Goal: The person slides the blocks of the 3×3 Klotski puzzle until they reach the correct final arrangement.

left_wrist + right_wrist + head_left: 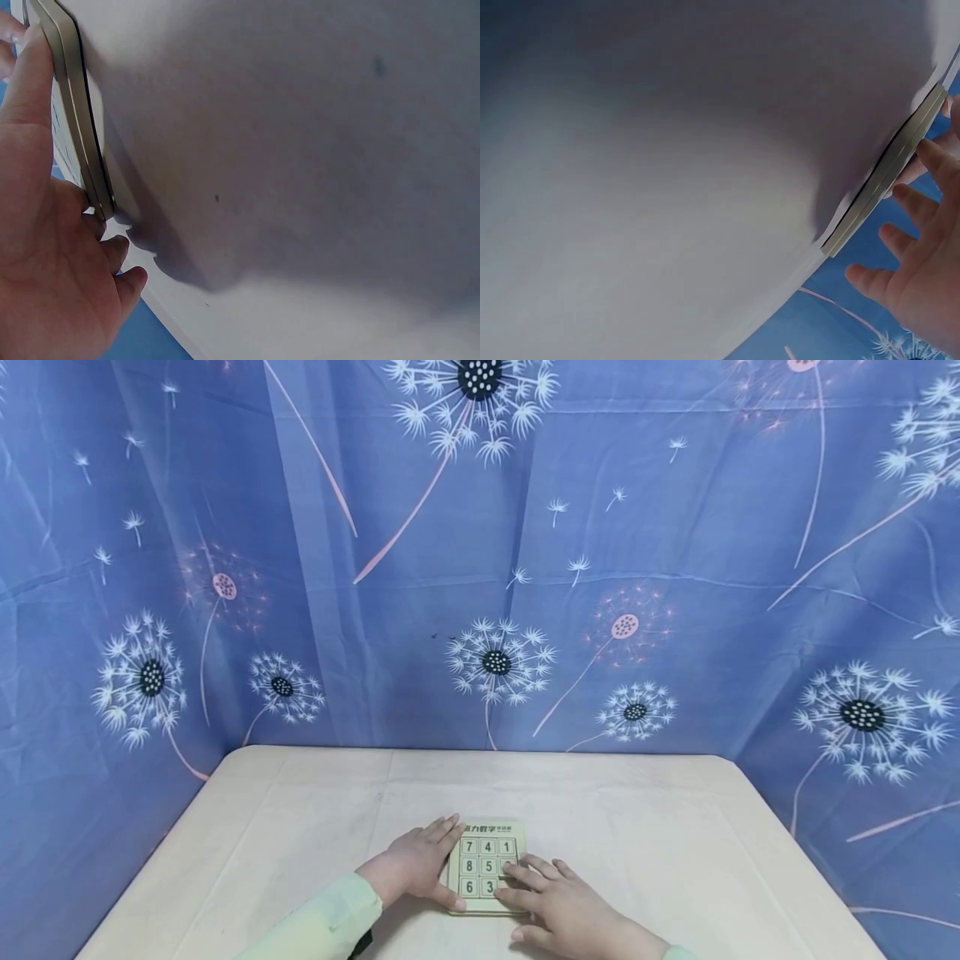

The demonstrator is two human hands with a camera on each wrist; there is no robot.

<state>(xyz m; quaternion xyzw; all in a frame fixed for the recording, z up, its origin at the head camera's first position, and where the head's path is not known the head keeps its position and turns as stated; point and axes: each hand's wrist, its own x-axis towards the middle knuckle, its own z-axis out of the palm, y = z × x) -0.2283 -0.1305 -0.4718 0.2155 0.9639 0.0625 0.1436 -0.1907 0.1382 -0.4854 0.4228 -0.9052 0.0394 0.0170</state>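
Note:
A pale green number slide puzzle (pixel 487 867) lies flat on the table, with Chinese lettering along its far edge. Its top row reads 7, 4, 1; below come 8 and 5, then 6 and 3. My left hand (pixel 422 864) holds the puzzle along its left side, thumb on the near corner and fingers at the far corner. Fairly straight fingers of my right hand (pixel 558 902) touch tiles in the right column and partly cover them. From the left wrist, the puzzle's edge (pixel 79 112) shows between thumb and fingers. The right wrist view shows the puzzle edge-on (pixel 889 169) beside spread fingers.
A cream-coloured cloth covers the table (pixel 315 810), whose far corners are rounded. Blue curtains (pixel 420 610) with a dandelion print hang behind it and on both sides. Light green sleeves (pixel 322 918) cover my forearms.

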